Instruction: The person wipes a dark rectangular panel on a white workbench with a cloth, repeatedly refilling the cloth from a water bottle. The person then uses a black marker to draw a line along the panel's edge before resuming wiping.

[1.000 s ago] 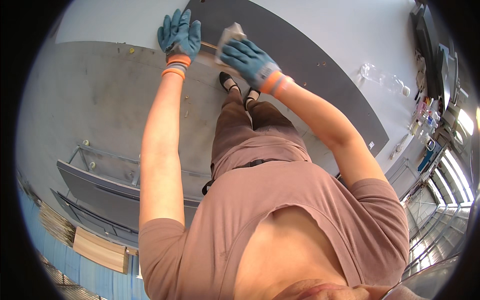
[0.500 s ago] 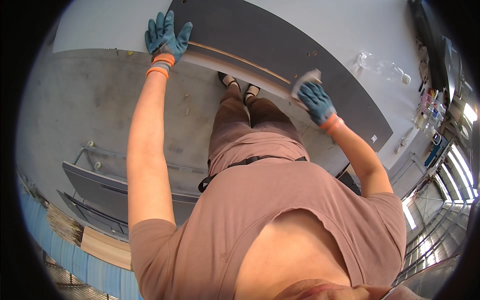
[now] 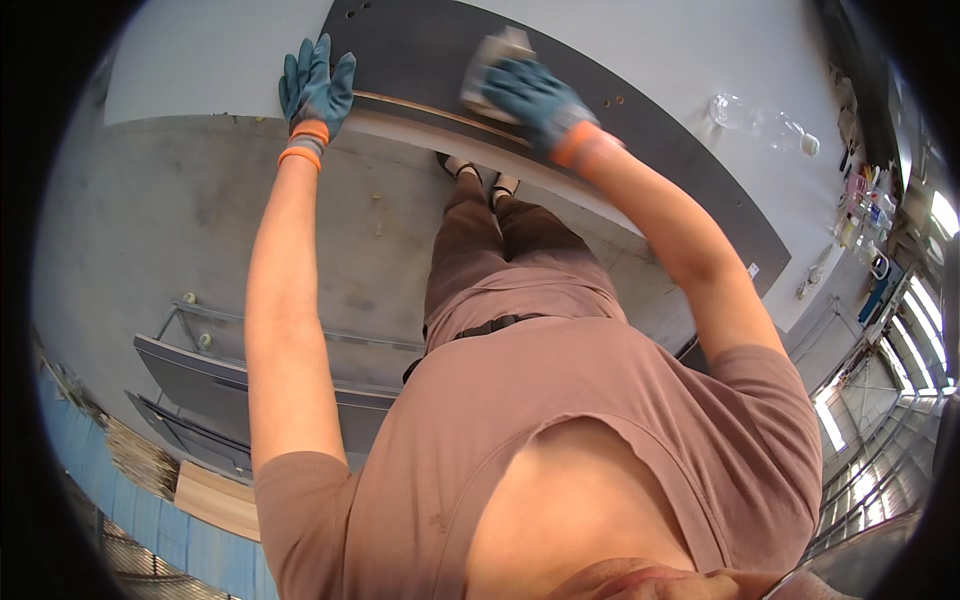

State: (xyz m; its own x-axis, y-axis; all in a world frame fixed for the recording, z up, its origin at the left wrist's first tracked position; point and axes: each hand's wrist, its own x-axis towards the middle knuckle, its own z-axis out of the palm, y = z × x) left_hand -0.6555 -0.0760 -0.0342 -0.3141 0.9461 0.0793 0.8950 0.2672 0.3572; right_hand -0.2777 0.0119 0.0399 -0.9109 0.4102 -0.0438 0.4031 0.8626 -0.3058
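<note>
Now, vs half a sec ago: your right hand (image 3: 535,98) has slid left along the dark grey panel (image 3: 640,130), from near its right stretch back toward the middle, taking the pale cloth pad (image 3: 497,62) with it. Your left hand (image 3: 316,90) has hardly moved; it stays flat at the panel's left end, fingers spread, grip open, pressing on the near edge. Right grip is closed over the pad, fingers curled on top of it, pad pressed onto the panel face.

Panel: long, matte dark grey board w/ a light brown raw edge strip (image 3: 420,108) facing you, small drilled holes near the left end & near the middle. It lies across the white worktop (image 3: 200,60), near edge overhanging toward your legs.

Count: 1 panel under your hands, 1 pad, 2 blue gloves w/ orange cuffs. 1 clear plastic bottle (image 3: 755,118) lies on the worktop beyond the panel, well apart from both hands. Spare grey boards (image 3: 210,385) sit on the floor to your left.
</note>
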